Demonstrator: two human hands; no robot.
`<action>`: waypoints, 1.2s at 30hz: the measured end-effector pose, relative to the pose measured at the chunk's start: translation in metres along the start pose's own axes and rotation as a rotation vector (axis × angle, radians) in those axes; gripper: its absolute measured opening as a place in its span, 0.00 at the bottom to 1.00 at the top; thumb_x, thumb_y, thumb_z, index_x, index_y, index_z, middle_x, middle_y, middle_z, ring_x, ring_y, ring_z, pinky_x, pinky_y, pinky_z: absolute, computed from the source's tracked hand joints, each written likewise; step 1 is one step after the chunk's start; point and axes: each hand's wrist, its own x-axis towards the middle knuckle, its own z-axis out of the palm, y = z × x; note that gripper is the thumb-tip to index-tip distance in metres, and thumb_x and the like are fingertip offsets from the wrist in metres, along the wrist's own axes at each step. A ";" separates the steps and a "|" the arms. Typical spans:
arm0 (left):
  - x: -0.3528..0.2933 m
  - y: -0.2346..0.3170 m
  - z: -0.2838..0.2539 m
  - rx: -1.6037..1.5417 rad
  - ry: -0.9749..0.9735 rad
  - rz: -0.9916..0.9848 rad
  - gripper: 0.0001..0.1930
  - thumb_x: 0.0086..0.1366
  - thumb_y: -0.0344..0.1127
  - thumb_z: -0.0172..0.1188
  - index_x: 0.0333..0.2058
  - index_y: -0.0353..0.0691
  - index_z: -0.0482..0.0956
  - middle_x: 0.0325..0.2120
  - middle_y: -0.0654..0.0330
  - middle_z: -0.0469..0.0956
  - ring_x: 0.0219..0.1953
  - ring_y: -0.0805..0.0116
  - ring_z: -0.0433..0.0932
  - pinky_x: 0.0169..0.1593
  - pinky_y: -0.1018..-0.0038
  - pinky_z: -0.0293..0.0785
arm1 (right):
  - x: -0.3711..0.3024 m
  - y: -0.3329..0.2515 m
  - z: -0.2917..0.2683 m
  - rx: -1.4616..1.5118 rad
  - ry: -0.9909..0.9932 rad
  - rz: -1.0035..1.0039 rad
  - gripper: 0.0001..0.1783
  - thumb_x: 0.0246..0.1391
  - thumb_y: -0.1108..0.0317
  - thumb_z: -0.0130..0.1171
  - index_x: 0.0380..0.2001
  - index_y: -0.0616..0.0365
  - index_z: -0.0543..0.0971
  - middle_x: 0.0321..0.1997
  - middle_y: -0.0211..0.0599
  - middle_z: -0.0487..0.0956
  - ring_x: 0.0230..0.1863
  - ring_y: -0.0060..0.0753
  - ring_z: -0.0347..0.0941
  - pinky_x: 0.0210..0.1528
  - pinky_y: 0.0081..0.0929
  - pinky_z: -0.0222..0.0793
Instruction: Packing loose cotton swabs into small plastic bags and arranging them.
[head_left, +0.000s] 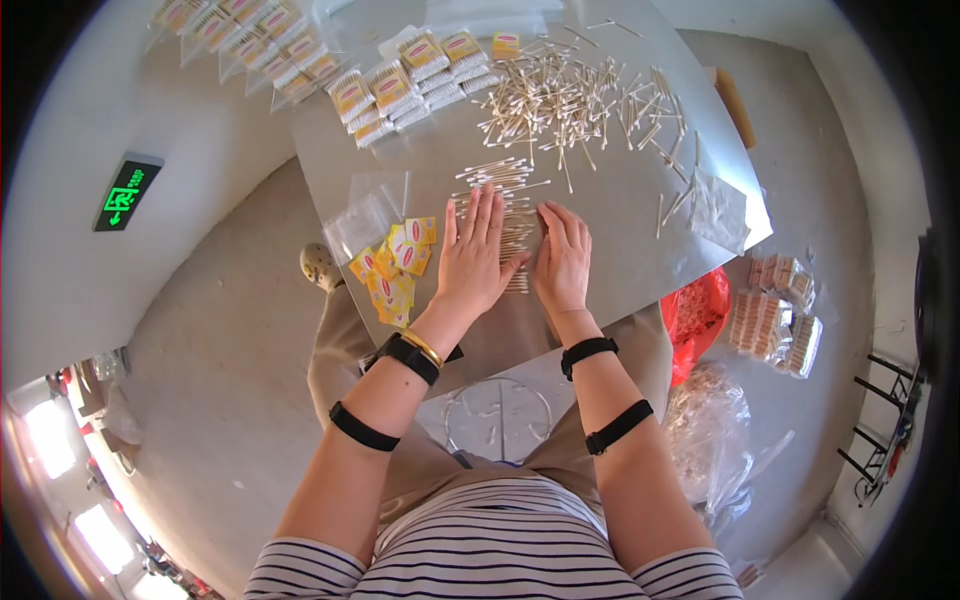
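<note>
Left hand [470, 255] lay flat on row of thin, white-tipped swabs [514, 230] on smooth grey table [620, 250], thumb out, other fingers loosely together. Right hand [562, 260], fingers together, flanked row's right side. Loose swab pile [560, 100] lay beyond. Clear packs [395, 90] held swabs, yellow cards. Red bag [700, 315] held pinkish bits, seemingly swabs.

The shirt [490, 545] is striped, the armbands [620, 427] black.

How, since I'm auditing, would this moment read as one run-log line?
left hand: palm down over cotton swab row; right hand: at row's right side; yellow cards: left of hands; loose swab pile: beyond
</note>
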 end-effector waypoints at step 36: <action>-0.009 0.006 0.000 -0.070 -0.046 0.075 0.44 0.71 0.60 0.46 0.73 0.32 0.49 0.75 0.48 0.45 0.78 0.55 0.40 0.76 0.49 0.30 | 0.001 0.003 0.001 -0.097 0.003 -0.056 0.32 0.52 0.76 0.52 0.64 0.56 0.71 0.65 0.38 0.71 0.69 0.42 0.63 0.75 0.46 0.53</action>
